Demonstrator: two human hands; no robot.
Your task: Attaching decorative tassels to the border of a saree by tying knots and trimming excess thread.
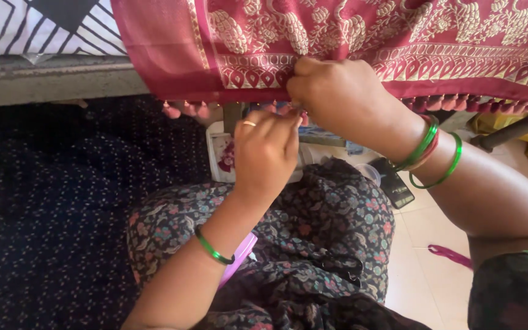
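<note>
Head view, upper centre: my right hand (pixel 337 91) pinches the soft, light red cloth (pixel 398 43) at its tasselled hem (pixel 459 101); my left hand (pixel 266 153) nips a tassel there.

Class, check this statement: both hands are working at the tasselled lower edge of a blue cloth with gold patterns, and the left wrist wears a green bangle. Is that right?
One detail is wrong: the cloth is dark red with gold patterns, not blue, as the head view shows. The rest holds: the left hand and right hand work at its tasselled lower edge, and the left wrist wears a green bangle.
</note>
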